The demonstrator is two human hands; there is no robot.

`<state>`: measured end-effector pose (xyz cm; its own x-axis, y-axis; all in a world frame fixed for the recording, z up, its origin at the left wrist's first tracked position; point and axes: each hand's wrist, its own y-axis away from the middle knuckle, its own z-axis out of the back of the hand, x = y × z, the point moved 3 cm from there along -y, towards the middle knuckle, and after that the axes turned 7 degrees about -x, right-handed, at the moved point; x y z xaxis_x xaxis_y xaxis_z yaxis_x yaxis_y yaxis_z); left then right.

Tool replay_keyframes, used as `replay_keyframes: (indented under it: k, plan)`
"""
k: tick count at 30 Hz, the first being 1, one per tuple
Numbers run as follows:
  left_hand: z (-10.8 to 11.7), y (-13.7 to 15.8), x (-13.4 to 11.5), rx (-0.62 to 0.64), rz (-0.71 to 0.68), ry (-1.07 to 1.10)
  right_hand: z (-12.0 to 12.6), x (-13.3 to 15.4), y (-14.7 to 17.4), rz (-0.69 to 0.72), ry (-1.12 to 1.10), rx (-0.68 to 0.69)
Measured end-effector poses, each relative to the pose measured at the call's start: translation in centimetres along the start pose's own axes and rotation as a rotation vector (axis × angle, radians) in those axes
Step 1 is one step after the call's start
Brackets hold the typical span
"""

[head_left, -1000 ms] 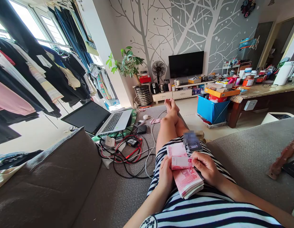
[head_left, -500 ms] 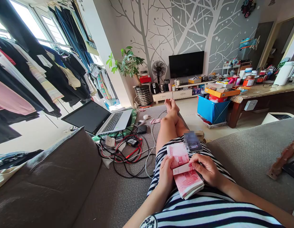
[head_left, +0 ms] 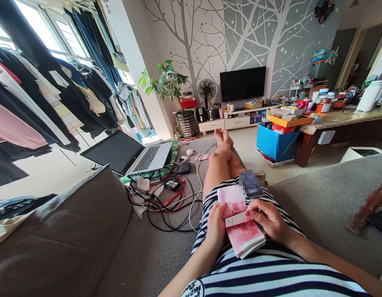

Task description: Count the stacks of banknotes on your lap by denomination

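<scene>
A stack of pink banknotes [head_left: 244,237] rests on my lap over the black-and-white striped cloth [head_left: 271,272], with a white paper band [head_left: 235,220] lying across its middle. My left hand [head_left: 217,225] grips the stack along its left edge, thumb on top near the band. At the band's right end, the thumb and fingers of my right hand [head_left: 268,220] are pinched together; the fingertips partly cover the band's end. Just beyond the notes, a dark phone [head_left: 253,189] lies on my thigh, its upper part blurred out.
Left of my legs, an open laptop [head_left: 147,161] sits on the grey sofa [head_left: 166,255] beside tangled cables [head_left: 166,206] and a small black box-like device [head_left: 184,168]. A blue storage box [head_left: 271,142] stands on the floor, near a cluttered table [head_left: 333,119].
Almost nothing differs. Both hands keep their places on the banknotes and the band; the view has shifted very slightly.
</scene>
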<state>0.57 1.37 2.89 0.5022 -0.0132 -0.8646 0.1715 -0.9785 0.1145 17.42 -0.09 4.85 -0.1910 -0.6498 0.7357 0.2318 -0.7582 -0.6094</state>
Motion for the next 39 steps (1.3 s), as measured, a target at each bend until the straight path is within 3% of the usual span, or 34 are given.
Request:
replay_keyframes:
  k: [13, 19, 22, 30, 35, 39]
  plan:
    - [-0.3, -0.3, 0.4, 0.025, 0.022, 0.063, 0.1, -0.1, 0.1, 0.032, -0.095, 0.009]
    - [-0.2, -0.2, 0.9, 0.095, 0.09, 0.081, 0.2, -1.5, -0.2, -0.156, 0.036, -0.147]
    - [-0.2, -0.2, 0.9, 0.123, 0.111, 0.069, -0.1, -1.5, -0.5, -0.205, 0.027, -0.139]
    - [0.1, -0.3, 0.8, 0.081, 0.052, 0.037, -0.6, -1.0, -0.8, -0.178, 0.081, -0.152]
    - [1.0, -0.9, 0.9, 0.007, -0.084, -0.072, -0.7, -1.3, -0.8, -0.213, 0.076, -0.166]
    - [1.6, -1.5, 1.2, -0.031, -0.116, -0.114, -0.6, -1.2, -0.7, -0.196, 0.051, -0.168]
